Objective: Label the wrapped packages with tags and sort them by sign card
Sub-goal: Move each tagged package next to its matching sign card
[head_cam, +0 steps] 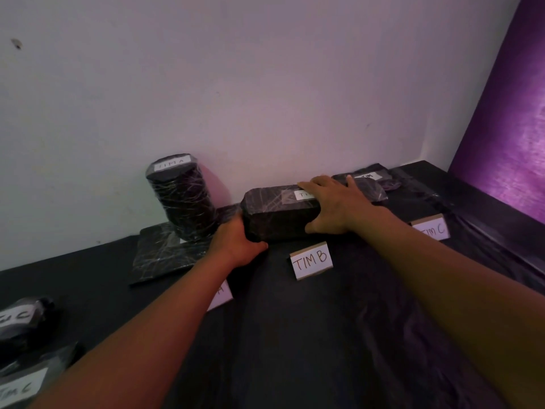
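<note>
A long black wrapped package (277, 212) with a white tag lies behind the "TIM B" sign card (311, 261). My left hand (236, 243) grips its left end. My right hand (333, 205) lies over its right end and partly covers the tag. To the left, a wrapped cylinder tagged "TIM A" (181, 199) stands upright on a flat wrapped package (165, 258). My left forearm mostly hides the "A" sign card (221, 296). The "TIM C" sign card (433, 230) stands at the right, behind my right forearm. A tagged flat package (365, 184) lies by the wall.
The table (295, 335) has a black cover and meets a white wall at the back. Purple fabric (507, 137) hangs at the right. Two more wrapped packages with "C" tags (17, 320) (20, 388) sit at the near left edge.
</note>
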{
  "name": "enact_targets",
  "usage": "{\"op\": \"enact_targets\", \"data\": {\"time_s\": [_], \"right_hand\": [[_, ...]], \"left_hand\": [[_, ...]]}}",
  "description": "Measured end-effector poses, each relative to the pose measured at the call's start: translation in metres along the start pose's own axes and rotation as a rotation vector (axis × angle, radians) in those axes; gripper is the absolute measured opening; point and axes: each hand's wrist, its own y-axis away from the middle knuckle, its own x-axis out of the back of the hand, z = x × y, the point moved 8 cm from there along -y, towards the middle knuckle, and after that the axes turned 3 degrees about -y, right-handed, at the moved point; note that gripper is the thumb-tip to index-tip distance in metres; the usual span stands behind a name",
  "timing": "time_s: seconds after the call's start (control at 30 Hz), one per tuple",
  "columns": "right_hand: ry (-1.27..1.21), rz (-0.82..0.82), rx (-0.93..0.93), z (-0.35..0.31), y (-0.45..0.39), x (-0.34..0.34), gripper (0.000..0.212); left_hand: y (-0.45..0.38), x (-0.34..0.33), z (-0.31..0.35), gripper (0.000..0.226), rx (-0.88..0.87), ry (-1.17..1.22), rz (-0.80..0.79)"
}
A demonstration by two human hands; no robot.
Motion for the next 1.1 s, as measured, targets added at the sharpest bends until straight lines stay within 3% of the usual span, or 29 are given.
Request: {"op": "enact_targets", "data": {"time_s": [0.33,0.67,0.8,0.97,1.1], "right_hand": [[0.026,0.052,-0.018,-0.013,-0.013,-0.009,0.102],[-0.003,0.067,0.087,-0.036,-0.021,-0.01,0.092],[-0.013,0.069,0.135,-0.045,-0.027,-0.016,0.09],[0.047,0.032,0.155,-0.049,-0.029,-0.016,0.09],[0.084,0.071,0.15,-0.043,-0.02,-0.012,0.091]], "left_hand": [[0.005,0.007,-0.016,0.046,-0.027,-0.088,-0.027],[0.008,0.016,-0.033,0.04,0.041,-0.108,-0.013],[0.005,0.021,-0.037,0.054,0.039,-0.107,-0.002],[0.002,0.031,-0.02,0.116,-0.089,-0.038,0.139],[-0.001,0.036,0.018,0.096,-0.346,-0.185,0.269]]}}
